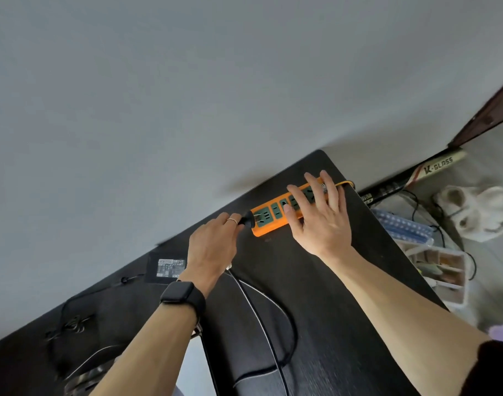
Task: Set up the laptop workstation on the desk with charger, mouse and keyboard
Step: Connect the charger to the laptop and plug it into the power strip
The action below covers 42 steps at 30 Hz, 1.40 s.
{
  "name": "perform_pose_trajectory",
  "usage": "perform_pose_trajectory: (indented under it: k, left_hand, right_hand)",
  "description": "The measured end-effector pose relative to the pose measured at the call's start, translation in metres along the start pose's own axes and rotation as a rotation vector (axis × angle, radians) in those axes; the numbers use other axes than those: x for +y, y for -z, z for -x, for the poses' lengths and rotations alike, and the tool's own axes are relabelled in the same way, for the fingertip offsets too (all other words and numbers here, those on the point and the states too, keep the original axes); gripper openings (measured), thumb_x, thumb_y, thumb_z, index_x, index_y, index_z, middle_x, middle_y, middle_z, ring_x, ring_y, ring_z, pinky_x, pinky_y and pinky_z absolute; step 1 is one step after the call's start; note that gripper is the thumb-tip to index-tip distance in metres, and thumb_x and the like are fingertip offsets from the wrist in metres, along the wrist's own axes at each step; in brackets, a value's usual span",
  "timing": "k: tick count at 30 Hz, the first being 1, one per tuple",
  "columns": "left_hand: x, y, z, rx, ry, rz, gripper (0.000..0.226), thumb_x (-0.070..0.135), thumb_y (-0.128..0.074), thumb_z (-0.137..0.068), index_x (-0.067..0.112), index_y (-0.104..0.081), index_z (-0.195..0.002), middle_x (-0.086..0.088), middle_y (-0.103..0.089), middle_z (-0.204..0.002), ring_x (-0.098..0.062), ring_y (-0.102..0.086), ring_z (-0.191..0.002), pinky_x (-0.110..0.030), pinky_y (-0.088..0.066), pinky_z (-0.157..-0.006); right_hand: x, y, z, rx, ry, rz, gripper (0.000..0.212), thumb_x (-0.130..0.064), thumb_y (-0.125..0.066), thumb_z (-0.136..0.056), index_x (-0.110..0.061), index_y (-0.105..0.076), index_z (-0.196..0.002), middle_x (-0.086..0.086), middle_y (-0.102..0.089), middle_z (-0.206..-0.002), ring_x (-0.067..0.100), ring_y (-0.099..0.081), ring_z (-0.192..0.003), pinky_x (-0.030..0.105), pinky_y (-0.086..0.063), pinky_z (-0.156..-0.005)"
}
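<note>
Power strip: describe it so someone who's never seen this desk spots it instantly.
Start at the black desk and go to its far corner by the grey wall. The power strip lies there along the back edge, under the flat right hand, while the left hand brings a black plug to its near end. It is the only bright orange object, with green sockets.

A black desk point(316, 295) is carrying an orange power strip point(276, 214) near its far corner, a black charger brick point(166, 267) by the wall edge, and black cables point(273, 324) trailing across it.
</note>
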State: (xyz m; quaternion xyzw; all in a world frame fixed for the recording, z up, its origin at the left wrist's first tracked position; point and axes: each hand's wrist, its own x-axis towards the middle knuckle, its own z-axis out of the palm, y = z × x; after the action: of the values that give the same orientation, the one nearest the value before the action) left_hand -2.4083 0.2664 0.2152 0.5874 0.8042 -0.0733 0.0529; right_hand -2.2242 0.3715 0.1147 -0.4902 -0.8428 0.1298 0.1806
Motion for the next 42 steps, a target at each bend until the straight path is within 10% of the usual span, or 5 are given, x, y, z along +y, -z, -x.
perform_pose_trajectory:
  k: [9,20,42]
  left_hand:
    - [0.007,0.016,-0.016,-0.024,-0.204,-0.280,0.021,0.017,-0.059,-0.095,0.018,-0.065,-0.116,0.001,-0.060,-0.086,-0.022,-0.059,-0.068,-0.030,-0.030,-0.053]
    - [0.035,0.044,-0.030,-0.213,-0.345,-0.493,0.037,0.022,-0.044,-0.102,0.011,-0.048,-0.137,-0.004,-0.057,-0.118,-0.021,-0.062,-0.100,-0.029,-0.044,-0.077]
    - [0.069,0.056,-0.043,-0.295,-0.512,-0.702,0.045,0.040,-0.053,-0.099,0.011,-0.056,-0.133,-0.010,-0.062,-0.111,-0.022,-0.068,-0.094,-0.030,-0.052,-0.078]
  right_hand:
    - [0.002,0.000,-0.001,0.044,-0.011,0.013,0.051,-0.056,-0.035,-0.100,-0.030,-0.057,-0.138,0.006,-0.042,-0.154,0.031,-0.022,-0.152,0.058,-0.025,-0.117]
    - [0.000,-0.002,-0.001,0.051,-0.027,0.019,0.050,-0.055,-0.035,-0.100,-0.030,-0.057,-0.137,0.005,-0.042,-0.154,0.030,-0.022,-0.151,0.057,-0.024,-0.118]
    - [0.001,-0.003,-0.001,0.047,-0.031,0.017,0.050,-0.056,-0.036,-0.099,-0.029,-0.056,-0.137,0.006,-0.042,-0.154,0.031,-0.023,-0.151,0.057,-0.024,-0.117]
